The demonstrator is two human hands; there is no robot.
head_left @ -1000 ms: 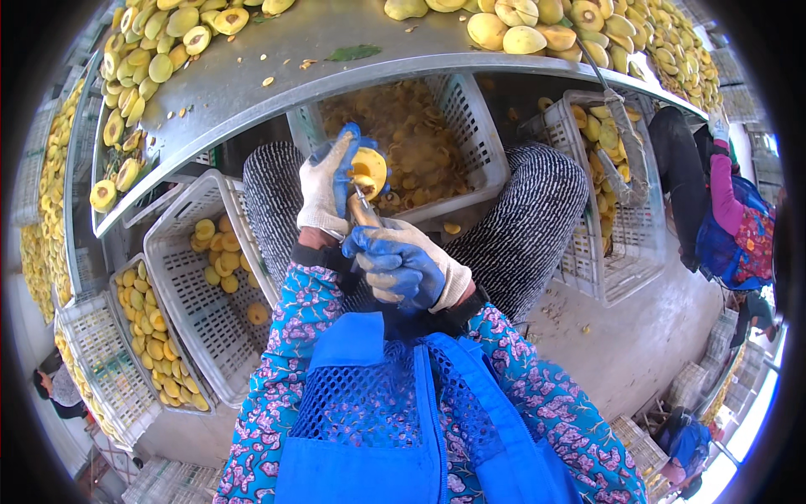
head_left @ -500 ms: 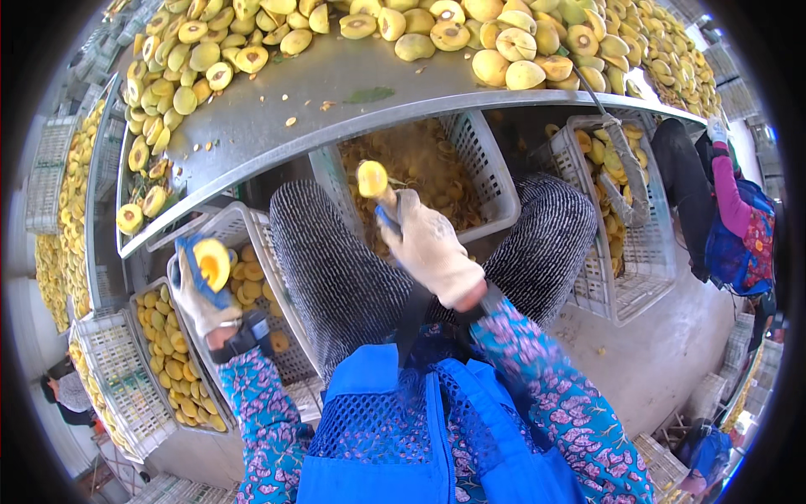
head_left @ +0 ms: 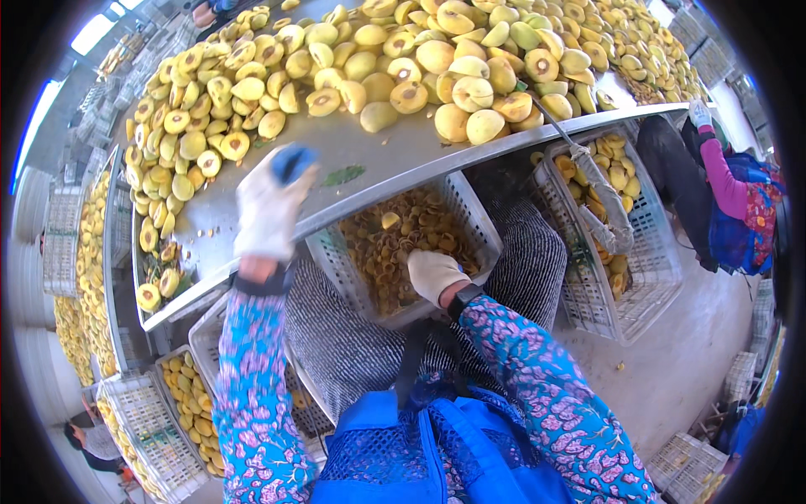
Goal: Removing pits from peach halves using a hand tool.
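Note:
My left hand (head_left: 273, 206), in a white glove with blue on it, is over the metal table (head_left: 369, 155), close to the heap of yellow peach halves (head_left: 201, 134). Motion smears its fingers, and no fruit shows in it. Between my knees, my right hand (head_left: 435, 275) hangs above a white crate (head_left: 483, 220) of brownish-yellow fruit scraps (head_left: 386, 252). That glove's fingers are curled closed; what they hold, if anything, is hidden. One brighter yellow piece (head_left: 390, 220) shows above the scraps, beyond the right hand.
A white crate of fruit (head_left: 625, 294), with a wrapped bar (head_left: 600, 197) over it, stands at the right. Another person (head_left: 730, 202) sits beyond it. More fruit crates (head_left: 155, 433) stand at the lower left. The table's metal rim (head_left: 369, 197) crosses before my knees.
My left hand has risen from the left crate to over the table, and the peach half no longer shows in it. My right hand has lowered toward the scraps; the fruit at its tip is gone.

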